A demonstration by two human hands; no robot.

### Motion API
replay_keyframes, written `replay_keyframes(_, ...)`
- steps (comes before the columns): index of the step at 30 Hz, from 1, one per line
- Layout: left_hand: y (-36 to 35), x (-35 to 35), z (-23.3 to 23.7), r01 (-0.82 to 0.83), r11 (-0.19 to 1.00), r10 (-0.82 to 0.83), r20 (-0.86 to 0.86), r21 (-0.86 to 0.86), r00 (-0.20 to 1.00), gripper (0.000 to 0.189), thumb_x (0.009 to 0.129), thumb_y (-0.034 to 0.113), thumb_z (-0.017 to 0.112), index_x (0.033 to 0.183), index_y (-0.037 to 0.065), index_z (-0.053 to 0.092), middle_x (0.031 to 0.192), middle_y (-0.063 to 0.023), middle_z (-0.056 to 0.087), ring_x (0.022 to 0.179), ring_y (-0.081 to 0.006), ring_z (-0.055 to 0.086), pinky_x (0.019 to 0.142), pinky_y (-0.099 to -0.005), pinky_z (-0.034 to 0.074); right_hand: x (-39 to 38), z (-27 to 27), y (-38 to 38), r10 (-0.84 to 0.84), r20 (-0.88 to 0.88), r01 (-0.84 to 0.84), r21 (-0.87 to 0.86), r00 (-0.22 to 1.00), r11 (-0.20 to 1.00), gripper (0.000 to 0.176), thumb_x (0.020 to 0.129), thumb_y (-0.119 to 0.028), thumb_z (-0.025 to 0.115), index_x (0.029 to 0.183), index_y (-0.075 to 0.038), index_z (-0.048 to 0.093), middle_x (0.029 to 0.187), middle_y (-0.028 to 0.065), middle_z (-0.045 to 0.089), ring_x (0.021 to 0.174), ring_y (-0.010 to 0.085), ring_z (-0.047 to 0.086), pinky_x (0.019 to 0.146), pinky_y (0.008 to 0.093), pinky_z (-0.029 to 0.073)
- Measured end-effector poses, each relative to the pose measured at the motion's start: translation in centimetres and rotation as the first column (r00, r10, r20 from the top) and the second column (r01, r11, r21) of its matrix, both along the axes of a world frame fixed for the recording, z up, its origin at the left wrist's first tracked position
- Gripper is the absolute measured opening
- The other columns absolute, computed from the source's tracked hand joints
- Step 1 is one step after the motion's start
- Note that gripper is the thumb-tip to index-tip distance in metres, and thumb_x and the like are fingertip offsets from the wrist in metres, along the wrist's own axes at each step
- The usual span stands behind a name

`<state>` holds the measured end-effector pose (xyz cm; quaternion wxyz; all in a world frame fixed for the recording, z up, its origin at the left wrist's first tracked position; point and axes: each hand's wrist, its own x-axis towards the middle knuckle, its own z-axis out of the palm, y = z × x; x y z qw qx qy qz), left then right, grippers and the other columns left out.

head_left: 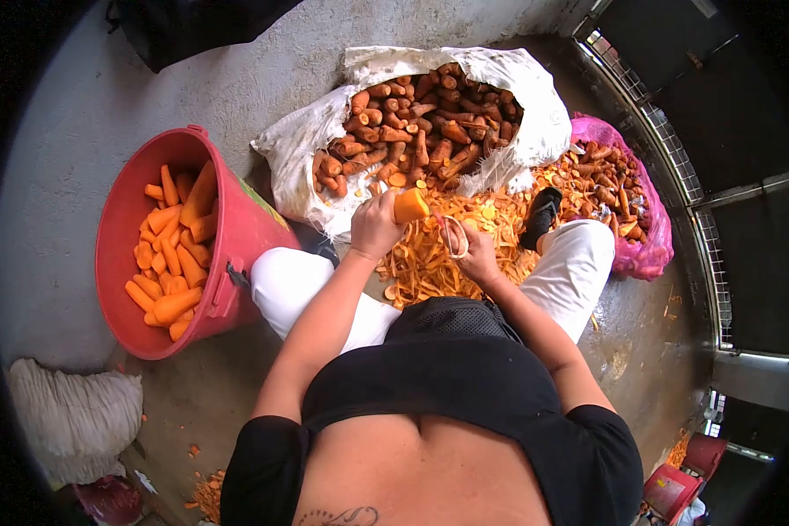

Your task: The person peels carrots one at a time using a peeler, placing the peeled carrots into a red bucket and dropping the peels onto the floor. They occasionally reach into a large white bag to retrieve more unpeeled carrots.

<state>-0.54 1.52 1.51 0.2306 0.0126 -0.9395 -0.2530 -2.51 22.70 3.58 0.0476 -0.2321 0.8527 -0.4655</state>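
Observation:
My left hand (373, 226) is closed around a peeled orange carrot (411, 205), held up over my lap. To its right, my right hand (475, 252) grips a peeler (451, 235) with a pale looped handle, close to the carrot. Below both hands lies a heap of orange carrot peelings (430, 263) on the floor between my knees. An open white sack (535, 114) full of unpeeled, dirt-covered carrots (416, 131) sits just beyond the hands.
A red bucket (241, 223) holding peeled carrots (171, 254) stands at my left knee. A pink bag (649, 254) of more unpeeled carrots lies at right. A folded white sack (74, 416) lies lower left. A metal grille (675, 167) borders the concrete floor.

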Motion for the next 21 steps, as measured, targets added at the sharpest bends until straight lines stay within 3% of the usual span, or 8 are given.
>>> replay_keyframes(5, 0.3, 0.1, -0.7, 0.029, 1.0, -0.029, 0.0, -0.012, 1.0, 0.039, 0.067, 0.011, 0.07, 0.101, 0.004, 0.052, 0.084, -0.0139, 0.063, 0.08, -0.0323, 0.063, 0.071, -0.0404, 0.05, 0.0, 0.0, -0.3, -0.008, -0.011, 0.008, 0.07, 1.0, 0.998, 0.025, 0.09, -0.024, 0.061, 0.101, -0.002, 0.065, 0.065, 0.0119, 0.061, 0.054, 0.0141, 0.056, 0.053, 0.0303, 0.046)
replay_keyframes(8, 0.5, 0.2, -0.6, 0.039, 0.998, -0.039, 0.006, -0.042, 0.999, 0.038, 0.068, 0.012, 0.07, 0.1, 0.004, 0.051, 0.084, -0.0139, 0.063, 0.079, -0.0324, 0.063, 0.071, -0.0401, 0.05, 0.0, 0.2, -0.3, -0.019, 0.037, 0.016, 0.084, 0.999, 0.996, 0.034, 0.089, -0.04, 0.056, 0.109, -0.014, 0.064, 0.075, 0.0174, 0.063, 0.066, 0.0349, 0.063, 0.059, 0.0408, 0.048)
replay_keyframes(11, 0.6, 0.2, 0.1, 0.044, 0.998, -0.046, -0.051, -0.036, 0.998, 0.038, 0.066, 0.012, 0.07, 0.098, 0.004, 0.052, 0.084, -0.0139, 0.063, 0.078, -0.0319, 0.063, 0.071, -0.0394, 0.05, -0.3, -0.6, -0.1, -0.009, 0.028, 0.007, 0.081, 1.0, 0.997, 0.037, 0.089, -0.043, 0.054, 0.113, -0.017, 0.063, 0.075, 0.017, 0.064, 0.067, 0.0355, 0.063, 0.059, 0.0418, 0.048)
replay_keyframes(17, 0.6, 0.2, -0.2, 0.028, 0.999, -0.029, -0.091, -0.017, 0.995, 0.037, 0.065, 0.016, 0.072, 0.097, 0.006, 0.055, 0.085, -0.0121, 0.063, 0.081, -0.0296, 0.063, 0.071, -0.0386, 0.05, -0.3, 1.0, -0.3, -0.044, 0.081, 0.023, 0.235, 0.996, 0.972, 0.039, 0.089, -0.047, 0.051, 0.112, -0.018, 0.064, 0.08, 0.016, 0.066, 0.074, 0.0338, 0.064, 0.064, 0.0428, 0.049)
replay_keyframes(20, 1.1, 0.7, 1.3, 0.053, 0.998, -0.055, -0.186, -0.017, 0.981, 0.04, 0.065, 0.021, 0.074, 0.097, 0.006, 0.055, 0.085, -0.0111, 0.063, 0.082, -0.029, 0.063, 0.071, -0.0382, 0.05, -2.1, -2.1, 0.7, -0.16, 0.237, 0.045, 0.427, 0.958, 0.903, 0.041, 0.086, -0.045, 0.057, 0.105, -0.009, 0.066, 0.079, 0.016, 0.066, 0.072, 0.0327, 0.063, 0.065, 0.0386, 0.048)
replay_keyframes(21, 1.4, 0.9, 1.8, 0.049, 0.999, -0.048, -0.222, -0.003, 0.974, 0.041, 0.065, 0.022, 0.076, 0.097, 0.007, 0.055, 0.084, -0.0102, 0.064, 0.08, -0.0294, 0.063, 0.07, -0.0378, 0.05, -2.3, -3.7, 1.6, -0.199, 0.285, 0.067, 0.415, 0.937, 0.907, 0.05, 0.084, -0.049, 0.056, 0.102, -0.003, 0.065, 0.077, 0.0184, 0.065, 0.071, 0.0316, 0.063, 0.066, 0.0403, 0.048)
